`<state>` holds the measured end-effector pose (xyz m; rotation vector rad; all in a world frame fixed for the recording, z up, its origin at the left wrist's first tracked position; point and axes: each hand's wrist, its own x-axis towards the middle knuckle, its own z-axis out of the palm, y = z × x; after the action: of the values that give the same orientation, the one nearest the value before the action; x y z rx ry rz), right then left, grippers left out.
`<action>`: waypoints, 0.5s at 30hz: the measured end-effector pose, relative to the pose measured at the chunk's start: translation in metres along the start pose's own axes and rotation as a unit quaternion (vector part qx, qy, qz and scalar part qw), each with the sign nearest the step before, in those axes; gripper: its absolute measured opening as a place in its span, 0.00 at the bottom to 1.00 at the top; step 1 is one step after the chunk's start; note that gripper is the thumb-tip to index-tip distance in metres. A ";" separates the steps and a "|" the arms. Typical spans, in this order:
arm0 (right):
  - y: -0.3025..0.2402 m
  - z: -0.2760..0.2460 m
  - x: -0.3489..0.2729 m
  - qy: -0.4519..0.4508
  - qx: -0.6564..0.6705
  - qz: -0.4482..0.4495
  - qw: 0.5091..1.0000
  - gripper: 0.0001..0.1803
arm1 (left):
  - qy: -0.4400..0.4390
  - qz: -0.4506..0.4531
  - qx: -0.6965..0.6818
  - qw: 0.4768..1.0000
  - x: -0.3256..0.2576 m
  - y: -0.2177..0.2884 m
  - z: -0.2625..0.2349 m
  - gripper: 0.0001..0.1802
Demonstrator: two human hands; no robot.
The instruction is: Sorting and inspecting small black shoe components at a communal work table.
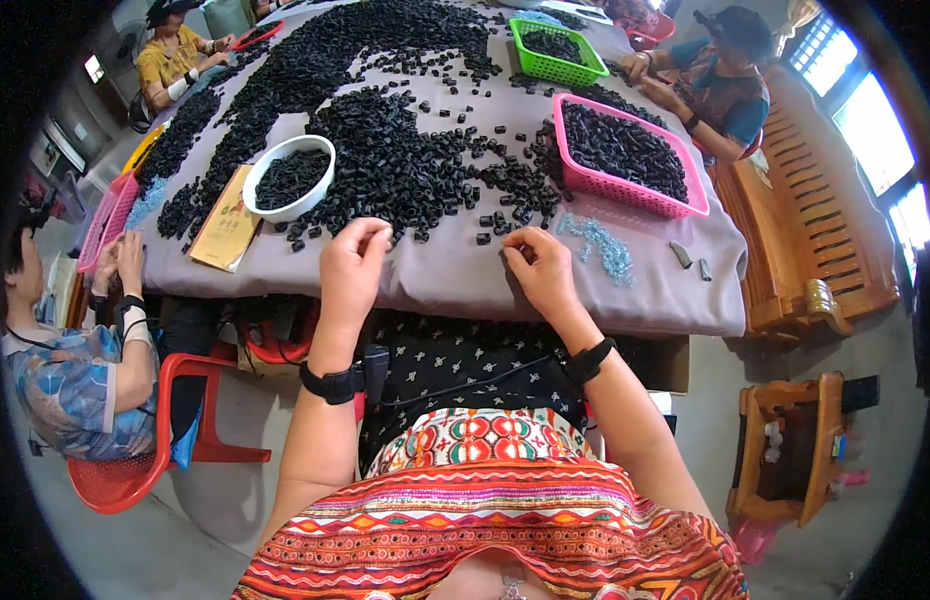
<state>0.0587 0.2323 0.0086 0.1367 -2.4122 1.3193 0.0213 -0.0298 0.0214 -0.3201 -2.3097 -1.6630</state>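
My left hand point(353, 262) is above the table's near edge, fingers curled into a pinch; whatever it may hold is too small to make out. To its right, my right hand point(541, 264) has thumb and forefinger drawn together the same way, with any content hidden. Just beyond the hands spreads a heap of small black tube-like pieces point(390, 165). A white bowl point(327, 178) of slimmer black pieces stands past my left hand, tilted against a yellow booklet point(223, 225). Small clear bluish pieces point(607, 250) lie scattered right of my right hand.
A pink basket point(625, 190) full of black pieces stands at the right, with a green basket point(582, 70) behind it. Two small greyish pieces point(682, 255) lie near the right corner. Other people sit around the grey-clothed table point(435, 280); a red chair point(175, 430) is at left.
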 end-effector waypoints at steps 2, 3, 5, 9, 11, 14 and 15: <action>-0.003 0.000 0.000 -0.002 0.000 -0.007 1.000 0.06 | -0.011 0.088 0.101 0.991 0.000 -0.005 0.008 0.07; -0.002 -0.001 -0.002 -0.006 -0.012 0.001 1.000 0.06 | -0.038 0.087 0.148 0.984 -0.001 0.003 0.012 0.07; 0.000 -0.002 -0.003 -0.008 -0.024 0.007 1.000 0.06 | -0.061 0.099 0.184 0.976 0.005 0.001 0.024 0.08; -0.001 0.001 -0.004 -0.004 -0.014 -0.001 1.000 0.06 | -0.089 0.150 0.252 0.952 0.017 -0.002 0.031 0.09; -0.002 0.001 -0.004 -0.006 -0.022 0.002 1.000 0.06 | -0.141 0.103 0.300 0.938 0.022 0.004 0.032 0.10; -0.002 -0.001 -0.004 0.007 -0.014 -0.010 1.000 0.06 | -0.132 0.123 0.299 0.937 0.023 0.002 0.035 0.10; -0.003 -0.001 -0.004 0.004 -0.014 -0.013 1.000 0.06 | -0.134 0.125 0.299 0.936 0.024 -0.003 0.036 0.10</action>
<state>0.0633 0.2317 0.0100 0.1545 -2.4114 1.2726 -0.0050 0.0036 0.0166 -0.6966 -2.6901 -0.7773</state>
